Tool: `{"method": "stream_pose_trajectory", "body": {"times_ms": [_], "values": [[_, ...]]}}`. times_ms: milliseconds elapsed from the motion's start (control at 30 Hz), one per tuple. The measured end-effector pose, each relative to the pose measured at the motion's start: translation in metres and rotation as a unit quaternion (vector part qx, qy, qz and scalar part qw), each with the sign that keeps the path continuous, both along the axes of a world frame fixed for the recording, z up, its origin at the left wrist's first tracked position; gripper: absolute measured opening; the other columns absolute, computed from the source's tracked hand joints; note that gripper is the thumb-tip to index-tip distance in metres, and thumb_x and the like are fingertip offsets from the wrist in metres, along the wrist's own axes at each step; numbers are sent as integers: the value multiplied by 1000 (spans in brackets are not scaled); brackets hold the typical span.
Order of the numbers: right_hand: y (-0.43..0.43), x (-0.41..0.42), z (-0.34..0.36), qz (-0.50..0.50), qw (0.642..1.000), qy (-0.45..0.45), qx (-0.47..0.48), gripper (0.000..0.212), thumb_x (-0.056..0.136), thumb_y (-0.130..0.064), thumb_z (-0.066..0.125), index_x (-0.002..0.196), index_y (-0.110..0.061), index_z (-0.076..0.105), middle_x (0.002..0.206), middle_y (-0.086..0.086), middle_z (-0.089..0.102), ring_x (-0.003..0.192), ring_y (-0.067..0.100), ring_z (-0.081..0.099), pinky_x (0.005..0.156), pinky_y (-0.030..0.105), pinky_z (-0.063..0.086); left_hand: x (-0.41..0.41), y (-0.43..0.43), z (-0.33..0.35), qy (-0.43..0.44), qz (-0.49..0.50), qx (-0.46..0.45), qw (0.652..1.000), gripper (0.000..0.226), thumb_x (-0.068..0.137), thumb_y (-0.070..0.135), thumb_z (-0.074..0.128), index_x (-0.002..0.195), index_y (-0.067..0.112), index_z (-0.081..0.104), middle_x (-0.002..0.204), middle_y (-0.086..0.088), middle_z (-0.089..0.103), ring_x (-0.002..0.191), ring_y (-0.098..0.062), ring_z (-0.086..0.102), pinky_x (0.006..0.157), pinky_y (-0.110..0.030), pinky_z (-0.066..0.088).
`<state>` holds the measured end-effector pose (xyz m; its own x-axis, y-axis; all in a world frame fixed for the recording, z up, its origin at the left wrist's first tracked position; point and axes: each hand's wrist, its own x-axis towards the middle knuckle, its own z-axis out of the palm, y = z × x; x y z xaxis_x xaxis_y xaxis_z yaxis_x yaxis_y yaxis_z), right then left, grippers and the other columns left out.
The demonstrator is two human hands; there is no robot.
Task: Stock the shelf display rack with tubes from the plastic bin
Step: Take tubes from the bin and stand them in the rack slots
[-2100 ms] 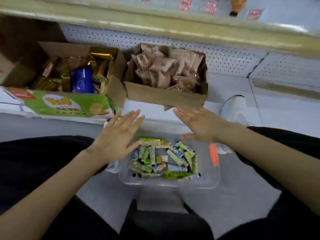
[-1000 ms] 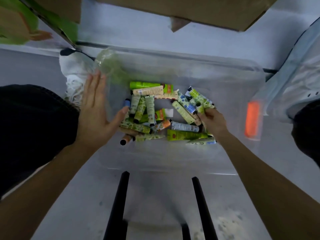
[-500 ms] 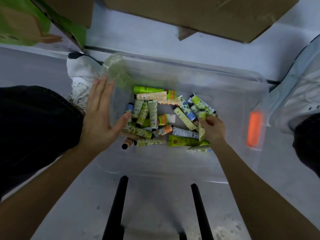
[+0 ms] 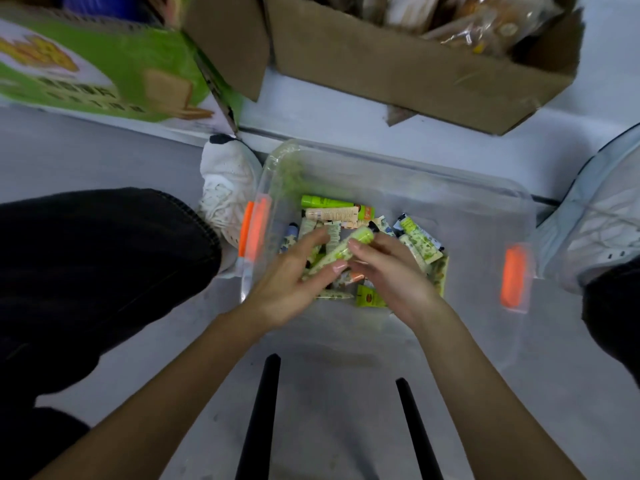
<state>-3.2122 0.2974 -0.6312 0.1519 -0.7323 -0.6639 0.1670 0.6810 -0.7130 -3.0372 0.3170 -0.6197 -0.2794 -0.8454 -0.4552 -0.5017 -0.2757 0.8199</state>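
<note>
Fingers (image 4: 364, 251) pinching one tube (image 4: 337, 255), left hand (image 4: 287, 287), right hand (image 4: 393, 277), one bin (image 4: 450, 184)

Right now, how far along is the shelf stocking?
Done: nothing visible; no display rack is in view. In hand: left hand and right hand together hold one light green tube above the plastic bin. Left: the pile of tubes in the bin, all to be stocked.

Clear, glossy plastic bin (image 4: 467, 209), orange plastic latches (image 4: 514, 277); smooth glossy tubes (image 4: 325, 202); matt brown cardboard box (image 4: 398, 64); white knit shoe (image 4: 227, 181).
</note>
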Motion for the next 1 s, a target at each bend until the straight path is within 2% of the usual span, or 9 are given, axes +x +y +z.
{"method": "stream_pose_trajectory", "body": {"times_ms": [67, 167, 233, 300, 433, 567, 800, 933, 1000], "values": [[-1, 8, 7, 35, 999, 35, -18, 60, 63, -38, 80, 95, 8, 58, 89, 18, 61, 85, 26, 59, 76, 37, 45, 0, 0, 0, 19, 19, 21, 999, 43, 90, 47, 55, 121, 18, 58, 110, 0, 67, 98, -6, 61, 86, -30, 50], [-2, 13, 11, 75, 993, 89, -30, 31, 74, -29, 77, 77, -8, 55, 80, 12, 57, 78, 20, 55, 73, 36, 41, 2, -1, 1, 79, 38, 43, 995, 25, 96, 22, 56, 100, -2, 62, 81, -8, 67, 71, -10, 66, 70, -33, 52], [-1, 11, 9, 77, 993, 90, -28, 24, 79, -31, 74, 76, -14, 57, 77, 2, 59, 76, 16, 54, 73, 33, 41, 1, -2, 4, 112, 60, 69, 989, 24, 96, 15, 53, 104, -7, 59, 79, -11, 69, 70, -19, 70, 68, -36, 56], [-1, 2, 3, 39, 997, 69, -7, 25, 82, -38, 68, 93, -16, 67, 84, -3, 66, 82, 15, 58, 76, 33, 45, -1, -4, 5, 150, 94, 109, 978, 22, 98, 10, 49, 108, -7, 56, 80, -15, 68, 65, -19, 69, 62, -31, 57], [2, -29, -31, -21, 992, 113, 58, 20, 92, -27, 59, 103, -13, 67, 93, 3, 70, 89, 18, 65, 84, 28, 52, -1, -3, -6, 177, 157, 160, 958, 12, 100, 8, 44, 105, -1, 51, 93, -18, 67, 63, -16, 69, 59, -24, 56], [17, -51, -82, 33, 975, 169, 138, 25, 90, -21, 64, 108, -5, 63, 98, 10, 68, 97, 24, 64, 89, 31, 52, -1, 2, -28, 163, 203, 173, 950, 9, 99, 4, 44, 99, 0, 52, 83, -10, 67, 67, -12, 69, 64, -26, 56], [14, -50, -139, 92, 951, 277, 102, 38, 79, -13, 75, 113, 0, 65, 102, 11, 66, 84, 16, 62, 73, 18, 52, -9, -7, -51, 149, 255, 242, 924, 23, 99, 3, 46, 119, 8, 55, 94, -8, 69, 84, -23, 66, 79, -40, 56], [5, -39, -149, 159, 927, 336, 49, 31, 78, -22, 77, 99, 0, 70, 95, 16, 69, 90, 26, 64, 86, 41, 51, -9, -11, -57, 149, 262, 250, 920, 21, 99, 5, 46, 116, 11, 56, 89, 1, 71, 80, -15, 66, 72, -27, 57], [3, -39, -151, 160, 924, 346, 37, 27, 77, -22, 78, 91, 0, 71, 91, 20, 69, 82, 25, 61, 82, 42, 49, -9, -12, -58, 148, 280, 256, 913, 19, 99, 7, 46, 115, 9, 56, 83, 2, 71, 75, -13, 65, 64, -23, 56]]}}
